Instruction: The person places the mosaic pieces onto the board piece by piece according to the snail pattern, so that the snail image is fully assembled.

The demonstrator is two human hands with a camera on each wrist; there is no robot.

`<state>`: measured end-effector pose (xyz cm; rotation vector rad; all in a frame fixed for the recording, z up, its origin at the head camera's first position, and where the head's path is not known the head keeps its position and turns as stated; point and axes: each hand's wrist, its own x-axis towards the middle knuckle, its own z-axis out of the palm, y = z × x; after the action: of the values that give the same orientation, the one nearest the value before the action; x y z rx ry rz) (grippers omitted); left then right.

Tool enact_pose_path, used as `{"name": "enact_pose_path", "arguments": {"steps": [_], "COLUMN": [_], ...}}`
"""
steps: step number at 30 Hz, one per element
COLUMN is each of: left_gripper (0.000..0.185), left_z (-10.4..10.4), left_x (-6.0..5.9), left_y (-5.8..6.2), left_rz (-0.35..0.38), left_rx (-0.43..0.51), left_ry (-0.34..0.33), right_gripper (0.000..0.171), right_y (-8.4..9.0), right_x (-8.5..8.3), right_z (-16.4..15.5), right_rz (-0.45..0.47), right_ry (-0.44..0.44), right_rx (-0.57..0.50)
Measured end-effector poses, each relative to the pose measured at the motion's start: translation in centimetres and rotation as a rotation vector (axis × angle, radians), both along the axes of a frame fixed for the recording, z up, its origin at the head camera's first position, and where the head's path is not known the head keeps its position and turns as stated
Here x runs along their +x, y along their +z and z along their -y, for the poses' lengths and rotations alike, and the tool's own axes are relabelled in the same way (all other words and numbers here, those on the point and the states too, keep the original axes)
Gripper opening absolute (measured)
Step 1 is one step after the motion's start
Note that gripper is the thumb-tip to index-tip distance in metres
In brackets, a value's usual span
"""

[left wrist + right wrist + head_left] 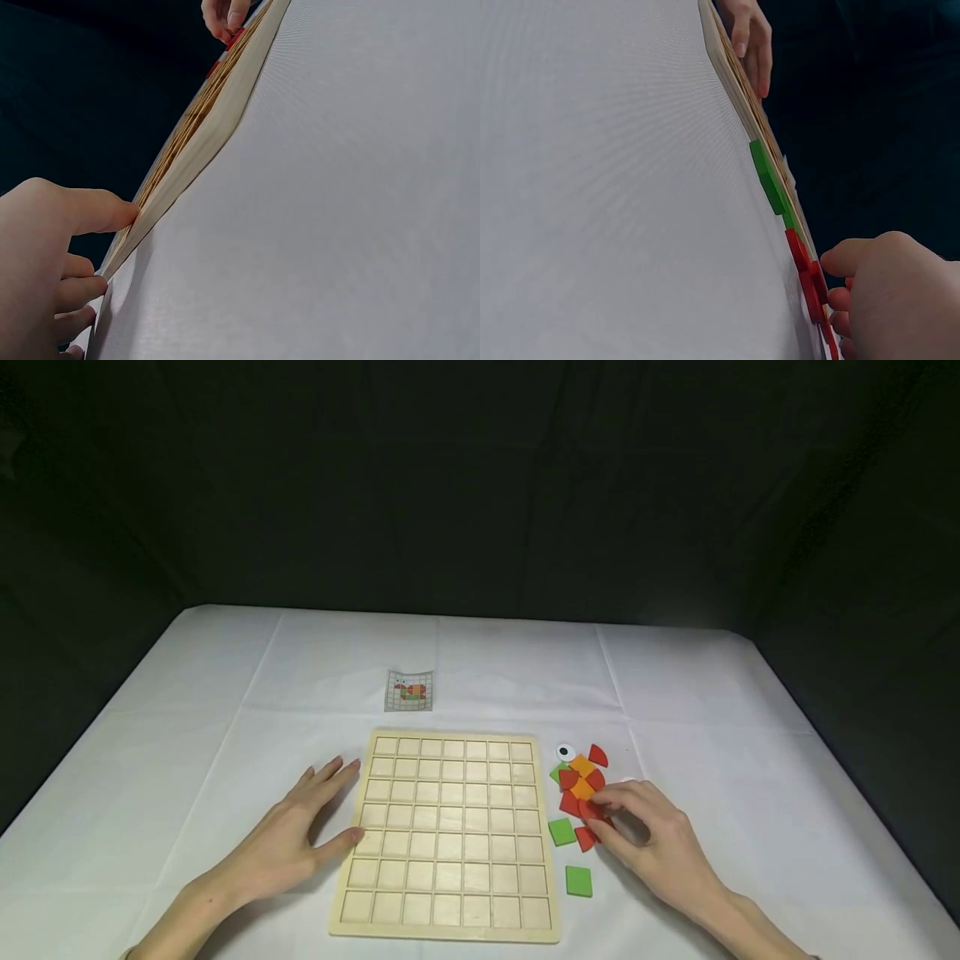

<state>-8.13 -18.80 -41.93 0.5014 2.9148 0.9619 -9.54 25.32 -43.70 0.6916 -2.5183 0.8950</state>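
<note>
A pale wooden grid board [442,933] lies on the white table, its square cells bare. Along its left edge rests my left hand [288,835], fingers spread, with the thumb on the rim. To the right of the board, my right hand [660,835] pinches a red piece [589,810] between thumb and fingers, low over a small pile. Around it lie red quarter-round pieces [586,838], orange squares [581,767] and a green square [562,832]. In the right wrist view the thumb meets a raised red piece [819,283]; the other fingers are partly hidden.
Behind the board lies a small pattern card [408,703] with a coloured figure on a grid. A round white eye piece [566,752] tops the pile, next to a red quarter-round [597,756]. Nearer me is another green square [578,882]. Dark cloth [480,485] hangs behind the table.
</note>
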Motion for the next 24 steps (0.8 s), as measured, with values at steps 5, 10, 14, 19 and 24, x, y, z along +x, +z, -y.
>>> {"name": "enact_pose_path", "arguments": {"steps": [5,10,14,19,24], "left_gripper": [0.077,0.077,0.076,0.076,0.076], "left_z": [-0.10,-0.25,-0.27,-0.26,-0.30], "left_x": [0.07,0.06,0.02,0.00,0.01], "left_y": [0.03,0.02,-0.01,-0.02,-0.01], "left_rz": [0.010,0.011,0.010,0.007,0.006], "left_rx": [0.004,0.009,0.010,0.009,0.004], "left_ry": [-0.004,-0.015,-0.018,-0.021,-0.019], "right_gripper": [0.038,0.038,0.040,0.040,0.039], "right_y": [-0.10,-0.14,-0.20,-0.26,-0.37], "right_x": [-0.05,-0.15,-0.19,-0.23,-0.34], "right_z": [0.12,0.17,0.21,0.20,0.12], "right_rz": [-0.006,-0.013,-0.027,-0.026,-0.030], "right_ry": [0.031,0.039,0.027,0.021,0.033], "right_rx": [-0.009,-0.015,-0.003,0.009,0.010]}}
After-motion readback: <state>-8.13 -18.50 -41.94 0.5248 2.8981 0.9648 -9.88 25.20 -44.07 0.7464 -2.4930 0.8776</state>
